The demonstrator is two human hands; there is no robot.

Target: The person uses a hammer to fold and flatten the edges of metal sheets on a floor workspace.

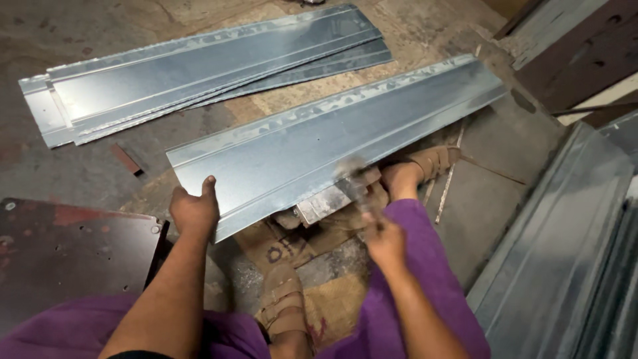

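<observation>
A long galvanised metal sheet [312, 143] with a folded edge lies slanted across the floor in front of me, resting on a metal block [323, 203]. My left hand [194, 209] grips the sheet's near left corner. My right hand [384, 242] holds the handle of a hammer [355, 178], whose blurred head is over the sheet's near edge above the block. My sandalled feet [282, 302] rest on the floor below the sheet.
A stack of similar metal sheets [193, 70] lies farther back on the left. More sheets [565, 252] lean at the right. A dark rusty plate [66, 256] sits at the near left. Thin metal strips [452, 173] lie near my right foot.
</observation>
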